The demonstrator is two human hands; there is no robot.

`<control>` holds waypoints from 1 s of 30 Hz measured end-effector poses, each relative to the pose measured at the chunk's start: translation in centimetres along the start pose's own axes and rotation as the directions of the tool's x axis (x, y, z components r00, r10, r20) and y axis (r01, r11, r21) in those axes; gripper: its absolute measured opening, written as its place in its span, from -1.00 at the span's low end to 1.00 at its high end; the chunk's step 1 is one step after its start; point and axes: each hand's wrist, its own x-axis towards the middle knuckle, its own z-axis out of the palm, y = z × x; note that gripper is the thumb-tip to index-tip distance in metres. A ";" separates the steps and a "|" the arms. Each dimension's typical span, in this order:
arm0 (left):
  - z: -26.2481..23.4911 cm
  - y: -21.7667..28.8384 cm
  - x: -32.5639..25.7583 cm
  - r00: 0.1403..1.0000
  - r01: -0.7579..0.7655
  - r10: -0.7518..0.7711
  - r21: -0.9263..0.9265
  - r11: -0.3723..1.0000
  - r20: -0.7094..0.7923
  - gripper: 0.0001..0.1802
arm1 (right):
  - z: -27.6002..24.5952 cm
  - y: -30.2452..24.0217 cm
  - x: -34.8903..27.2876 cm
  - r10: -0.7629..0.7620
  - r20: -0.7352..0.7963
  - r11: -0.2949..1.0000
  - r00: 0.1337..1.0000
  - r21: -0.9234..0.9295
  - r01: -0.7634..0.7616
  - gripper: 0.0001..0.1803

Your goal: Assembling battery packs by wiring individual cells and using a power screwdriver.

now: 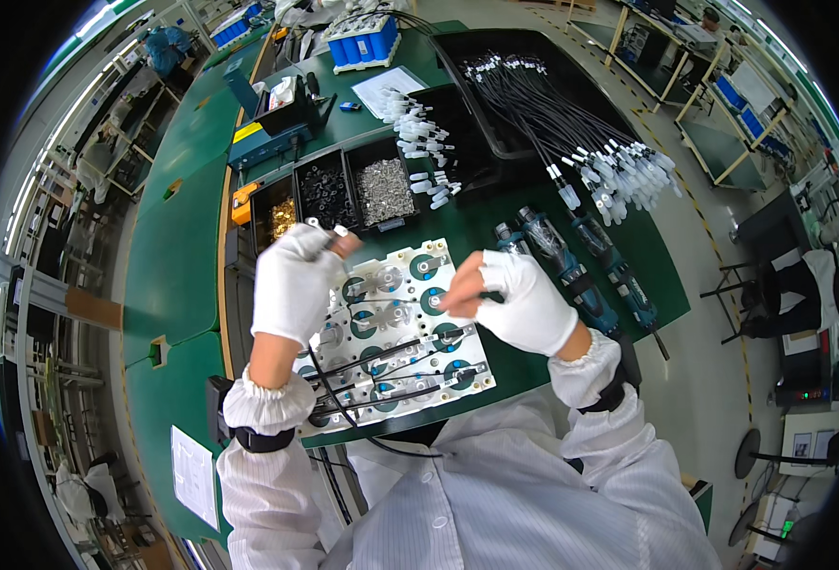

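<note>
Fingers (464,285) of our right hand (524,306) are bent inward with only narrow gaps between them, just above the right side of the white board (417,255); they are blurred, and we cannot tell whether they have hold of anything. Our left hand (289,285) is over the board's upper left corner, its bare fingertips drawn nearly together beside a small white tip (340,230), though we cannot make out whether they grip it. So the board lies between and below our hands, spreading back toward our body. Across its near half run black cables (410,348), their long axis slanting from lower left up to the right; their right ends sit just below our right fingers, so that hand is the nearer to them. One thin cable (347,415) bends over the board's left side toward our coat (419,503). Beyond our left fingertips stand the small boxes, the one of silver bits (384,190) nearest, then black bits (324,195) and brass bits (284,218). Power drivers (550,245) lie to the right, past our right hand.
</note>
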 end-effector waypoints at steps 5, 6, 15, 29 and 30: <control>-0.9 -1.4 0.7 0.977 0.181 -0.163 0.124 0.976 -0.140 -0.73 | -0.4 -1.1 -0.6 -0.060 0.241 0.994 0.969 -0.071 0.079 -0.81; -0.5 -2.3 0.8 0.973 0.187 -0.165 0.134 0.973 -0.160 -0.71 | -0.3 -1.1 -0.6 -0.066 0.277 0.991 0.959 -0.090 0.094 -0.82; -4.0 -0.7 -0.1 0.969 0.178 -0.201 -0.155 0.972 -0.146 -0.47 | 0.3 1.1 0.5 0.145 -0.013 0.985 0.989 0.095 -0.143 -0.85; 2.9 4.9 -5.6 0.935 -0.285 0.168 0.384 0.878 0.312 -0.89 | 1.9 1.6 0.4 0.258 -0.230 0.963 0.938 0.145 -0.229 -0.86; 3.2 4.8 -5.7 0.934 -0.290 0.173 0.381 0.878 0.313 -0.89 | 1.8 1.6 0.2 0.256 -0.234 0.963 0.938 0.142 -0.228 -0.86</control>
